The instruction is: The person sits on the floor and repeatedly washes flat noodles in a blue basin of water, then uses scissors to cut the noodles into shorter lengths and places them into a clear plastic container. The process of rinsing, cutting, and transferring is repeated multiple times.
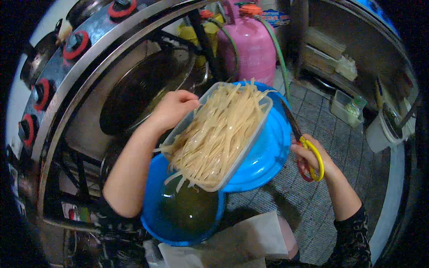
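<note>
A rectangular translucent plastic container (238,164) is heaped with pale flat strips (214,134) that look like wide noodles, some hanging over its rim. My left hand (179,105) is at its upper left rim with the fingers curled. Whether they pinch the rim or a strip is unclear. Scissors (313,159) with yellow and red handles are in my right hand (306,152), their dark blades pointing up and left beside the basin. Beneath the container are a wide blue plastic basin (268,150) and a blue bucket (219,214) holding murky liquid.
A stove with red-ringed knobs (75,43) curves along the left, above a large dark pan (144,87). Behind the basin stands a pink gas cylinder (249,50) with a green hose (280,53). A white bucket (378,134) and a small plastic box (342,104) sit at the right.
</note>
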`<state>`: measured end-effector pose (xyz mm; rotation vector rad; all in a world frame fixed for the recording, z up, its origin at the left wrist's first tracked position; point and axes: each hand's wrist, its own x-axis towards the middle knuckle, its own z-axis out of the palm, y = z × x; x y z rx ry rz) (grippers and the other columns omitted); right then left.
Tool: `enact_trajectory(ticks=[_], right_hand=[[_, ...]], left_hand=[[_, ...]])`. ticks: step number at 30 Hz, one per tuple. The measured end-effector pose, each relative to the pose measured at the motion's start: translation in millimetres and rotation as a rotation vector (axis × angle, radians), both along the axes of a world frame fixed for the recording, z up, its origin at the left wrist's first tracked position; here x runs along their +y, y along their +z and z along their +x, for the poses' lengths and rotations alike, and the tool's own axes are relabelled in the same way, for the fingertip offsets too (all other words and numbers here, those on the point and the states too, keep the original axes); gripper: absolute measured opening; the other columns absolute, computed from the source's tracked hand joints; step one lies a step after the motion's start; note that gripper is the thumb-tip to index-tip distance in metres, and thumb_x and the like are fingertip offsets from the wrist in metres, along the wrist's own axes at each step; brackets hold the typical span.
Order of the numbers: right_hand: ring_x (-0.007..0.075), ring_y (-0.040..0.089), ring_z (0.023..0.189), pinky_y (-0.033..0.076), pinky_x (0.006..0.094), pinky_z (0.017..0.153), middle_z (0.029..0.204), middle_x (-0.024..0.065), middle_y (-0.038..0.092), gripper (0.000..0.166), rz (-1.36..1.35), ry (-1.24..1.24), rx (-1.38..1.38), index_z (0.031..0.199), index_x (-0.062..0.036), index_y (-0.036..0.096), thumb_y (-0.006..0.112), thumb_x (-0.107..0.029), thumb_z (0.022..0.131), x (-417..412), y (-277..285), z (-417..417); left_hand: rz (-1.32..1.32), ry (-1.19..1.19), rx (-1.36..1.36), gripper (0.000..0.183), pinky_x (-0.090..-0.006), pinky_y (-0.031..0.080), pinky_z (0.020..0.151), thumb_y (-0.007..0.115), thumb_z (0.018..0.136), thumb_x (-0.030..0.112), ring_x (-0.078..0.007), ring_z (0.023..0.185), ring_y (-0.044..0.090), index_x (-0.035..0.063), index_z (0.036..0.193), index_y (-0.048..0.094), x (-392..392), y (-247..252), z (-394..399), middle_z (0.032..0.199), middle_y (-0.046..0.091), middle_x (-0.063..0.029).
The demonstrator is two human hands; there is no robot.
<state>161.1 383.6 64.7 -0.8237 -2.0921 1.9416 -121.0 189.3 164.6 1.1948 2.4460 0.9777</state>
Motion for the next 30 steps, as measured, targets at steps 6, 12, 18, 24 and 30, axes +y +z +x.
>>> enact_trajectory(ticks=[6,12,18,24,30], right_hand=[[0.0203,0.057,0.053,0.046,0.0311,0.047,0.070,0.0120,0.056,0.042,0.337,0.053,-0.278,0.099,-0.0019,0.043,0.060,-0.029,0.072,17.9,-25.5,-6.0],[0.0323,0.057,0.081,0.046,0.0377,0.070,0.091,0.0216,0.057,0.059,0.800,0.141,-0.558,0.109,-0.0010,0.043,0.061,-0.040,0.068,-18.7,-32.9,-56.9],[0.0272,0.059,0.069,0.047,0.0366,0.060,0.077,0.0177,0.059,0.052,0.957,0.250,-0.480,0.104,-0.0010,0.052,0.060,-0.039,0.069,-17.2,-24.0,-61.7],[0.0213,0.059,0.064,0.046,0.0309,0.058,0.073,0.0148,0.060,0.040,0.778,-0.059,-0.006,0.094,-0.0003,0.058,0.058,-0.033,0.072,23.3,20.2,-89.7],[0.0305,0.056,0.087,0.043,0.0364,0.075,0.091,0.0206,0.058,0.050,0.969,-0.094,-0.103,0.098,0.0013,0.055,0.054,-0.042,0.073,44.4,33.8,-154.8]], left_hand=[[-0.385,0.028,0.100,0.066,-0.0317,0.044,0.074,0.063,0.061,0.052,-0.0249,0.084,0.056,-0.0053,0.095,0.057,-86.0,-8.5,15.8,0.091,0.056,-0.0199],[-0.523,0.114,0.134,0.100,-0.0354,0.023,0.099,0.065,0.056,0.057,-0.0338,0.120,0.025,-0.0084,0.122,0.028,-101.8,-32.3,63.9,0.126,0.029,-0.0260],[-0.405,0.184,0.149,0.102,-0.0346,0.027,0.097,0.069,0.054,0.046,-0.0340,0.117,0.030,-0.0083,0.125,0.019,-102.1,-54.9,83.0,0.125,0.028,-0.0257],[-0.590,0.047,0.195,0.076,-0.0360,0.039,0.086,0.066,0.059,0.029,-0.0340,0.102,0.045,-0.0011,0.120,0.032,-96.2,-52.8,54.8,0.114,0.040,-0.0217],[-0.692,-0.312,0.543,0.015,-0.0382,0.046,0.069,0.050,0.067,0.002,-0.0333,0.080,0.056,-0.0020,0.079,0.057,-81.9,-47.4,35.7,0.085,0.055,-0.0179]])
